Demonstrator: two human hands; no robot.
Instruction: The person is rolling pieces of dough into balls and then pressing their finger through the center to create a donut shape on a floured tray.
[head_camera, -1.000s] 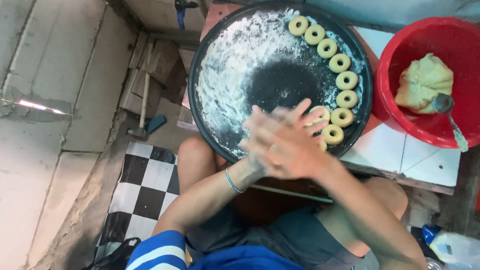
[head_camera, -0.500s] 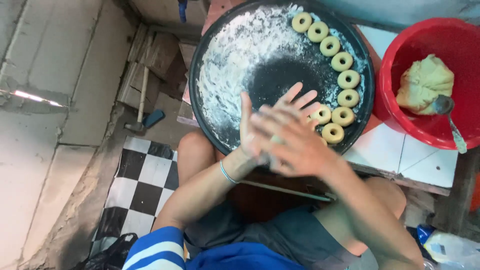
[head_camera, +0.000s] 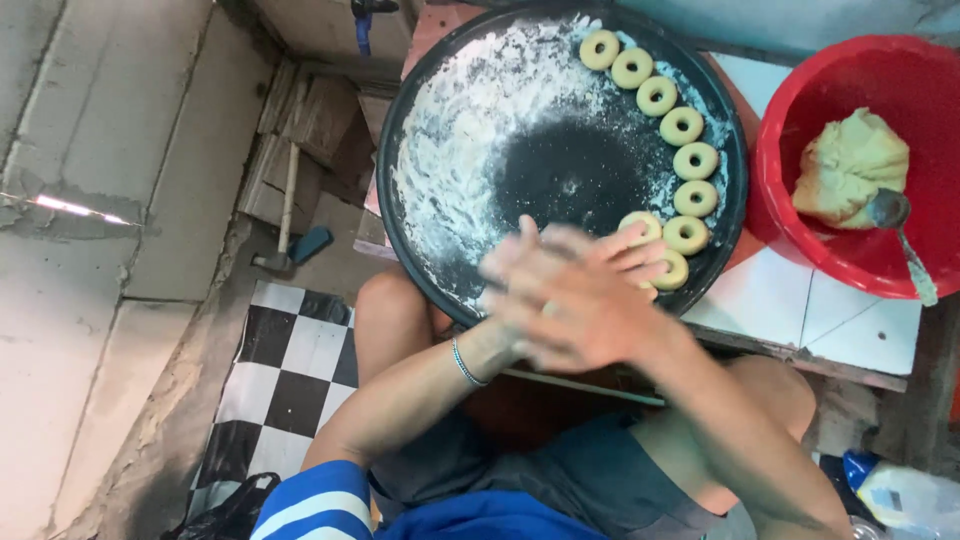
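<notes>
My left hand (head_camera: 515, 272) and my right hand (head_camera: 592, 318) are pressed palm to palm over the near rim of a round black tray (head_camera: 400, 215). Both are blurred from motion. A small pale bit of dough (head_camera: 548, 309) shows between the palms. My left wrist wears a thin bracelet (head_camera: 465, 361). The tray is dusted with white flour (head_camera: 470, 120). Several ring-shaped dough pieces (head_camera: 682, 126) line its right rim, and the nearest rings (head_camera: 686, 235) lie just beyond my right fingers.
A red basin (head_camera: 790, 225) at the right holds a lump of dough (head_camera: 848, 165) and a metal spoon (head_camera: 900, 235). The tray and basin rest on a white tiled table (head_camera: 790, 310). A hammer (head_camera: 285, 215) lies on the floor at the left beside checkered tiles (head_camera: 290, 350).
My hands have slid against each other, the fingers now pointing more toward the right rim. The tray, rings and basin stay where they were.
</notes>
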